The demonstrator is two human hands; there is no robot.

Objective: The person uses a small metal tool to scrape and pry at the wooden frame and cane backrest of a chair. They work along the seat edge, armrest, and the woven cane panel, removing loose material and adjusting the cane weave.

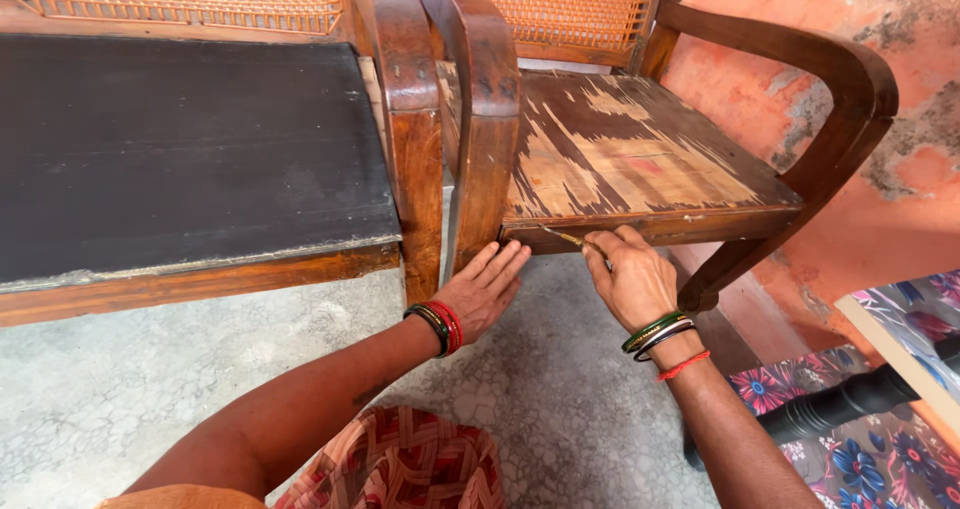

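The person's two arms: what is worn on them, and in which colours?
Both forearms are bare, with no sleeves. The left wrist carries stacked bangles, dark green and red. The right wrist carries thin bangles in green with gold, white and black, and below them a red thread.

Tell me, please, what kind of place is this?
Probably a room in a home: wooden armchairs with cane backs, a worn wooden seat, a peeling orange wall and a bare cement floor.
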